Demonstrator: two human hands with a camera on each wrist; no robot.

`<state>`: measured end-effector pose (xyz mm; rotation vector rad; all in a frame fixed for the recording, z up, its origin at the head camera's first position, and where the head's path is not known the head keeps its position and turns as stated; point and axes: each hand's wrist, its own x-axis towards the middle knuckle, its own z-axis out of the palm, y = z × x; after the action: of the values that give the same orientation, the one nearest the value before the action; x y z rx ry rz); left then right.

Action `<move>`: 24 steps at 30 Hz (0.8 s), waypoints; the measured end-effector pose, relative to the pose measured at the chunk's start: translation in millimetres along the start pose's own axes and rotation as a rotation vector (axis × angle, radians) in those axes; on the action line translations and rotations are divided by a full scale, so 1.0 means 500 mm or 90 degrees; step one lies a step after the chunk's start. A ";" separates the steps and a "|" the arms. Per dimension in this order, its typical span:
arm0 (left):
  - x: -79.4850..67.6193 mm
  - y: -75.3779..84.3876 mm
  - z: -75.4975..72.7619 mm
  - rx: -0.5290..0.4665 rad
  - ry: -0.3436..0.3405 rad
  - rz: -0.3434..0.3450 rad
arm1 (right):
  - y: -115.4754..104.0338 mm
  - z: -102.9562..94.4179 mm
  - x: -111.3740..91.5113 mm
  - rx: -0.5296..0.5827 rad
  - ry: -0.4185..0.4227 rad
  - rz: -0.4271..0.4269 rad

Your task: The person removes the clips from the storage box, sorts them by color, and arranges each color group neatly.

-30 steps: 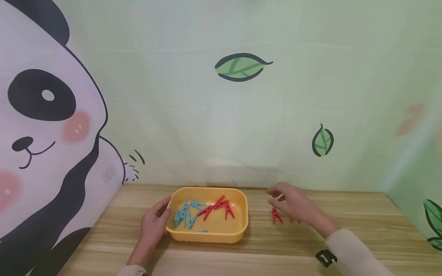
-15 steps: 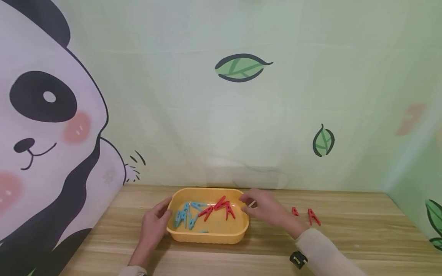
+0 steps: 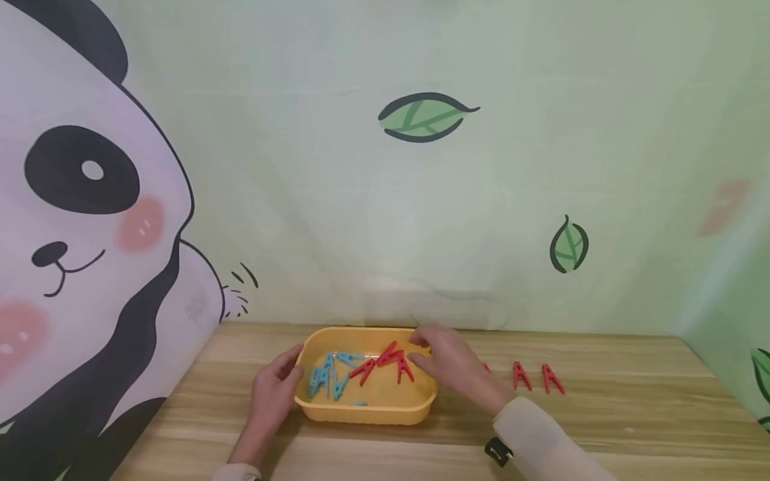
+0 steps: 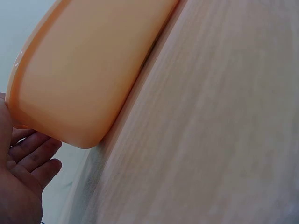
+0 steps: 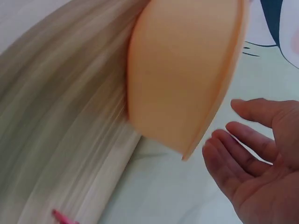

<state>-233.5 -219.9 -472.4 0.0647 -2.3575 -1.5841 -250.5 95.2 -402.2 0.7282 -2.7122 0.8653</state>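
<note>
Our left hand [image 3: 272, 393] held the yellow tub [image 3: 367, 415] by its left end, and our right hand [image 3: 451, 359], loose and empty, was near its right end.

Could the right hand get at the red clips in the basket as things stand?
Probably yes: the right hand looks empty at the right end of the basket, and the red clips lie uncovered nearby, nothing between.
</note>
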 end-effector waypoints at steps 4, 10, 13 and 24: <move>-0.002 0.003 -0.002 -0.002 0.004 0.006 | -0.005 0.008 0.012 0.042 -0.025 -0.004; -0.005 0.003 -0.001 -0.011 0.008 0.016 | -0.005 0.030 0.021 0.076 -0.072 0.029; -0.005 0.000 0.002 -0.011 0.007 0.015 | -0.010 0.039 0.023 0.082 -0.080 0.058; -0.002 -0.001 0.000 -0.008 0.011 0.018 | -0.037 0.075 0.031 0.070 -0.068 0.118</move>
<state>-232.3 -219.8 -472.9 0.0431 -2.3252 -1.5781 -255.7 54.0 -418.4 0.5648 -2.8812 1.0535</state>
